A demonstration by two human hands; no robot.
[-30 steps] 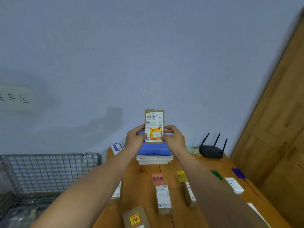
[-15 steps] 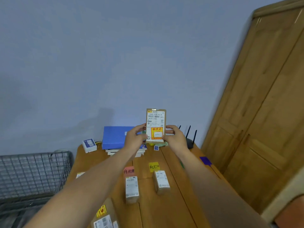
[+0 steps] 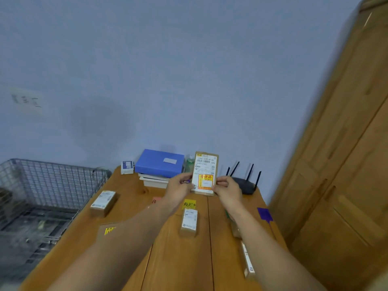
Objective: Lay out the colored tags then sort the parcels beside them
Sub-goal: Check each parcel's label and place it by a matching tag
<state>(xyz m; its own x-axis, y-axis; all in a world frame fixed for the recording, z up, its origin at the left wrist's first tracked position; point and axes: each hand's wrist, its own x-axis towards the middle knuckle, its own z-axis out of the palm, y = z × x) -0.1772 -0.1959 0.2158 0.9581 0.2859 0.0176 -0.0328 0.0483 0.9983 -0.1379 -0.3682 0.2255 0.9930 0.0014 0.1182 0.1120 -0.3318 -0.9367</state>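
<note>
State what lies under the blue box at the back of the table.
The blue box rests on a stack of pale flat items, perhaps books. The left hand covers the stack's right end, so that part is hidden.

Brown cardboard parcel (image 3: 205, 173) with glossy paper labels — above a smooth varnished wood tabletop (image 3: 178, 259); grey metal wire basket (image 3: 52, 181) beside it.

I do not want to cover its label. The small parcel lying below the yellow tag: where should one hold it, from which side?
Probably the two long sides of the small parcel, thumb and fingers coming down from above. It lies flat, label up, with bare table on both sides. The left hand and right hand hold the upright parcel.
</note>
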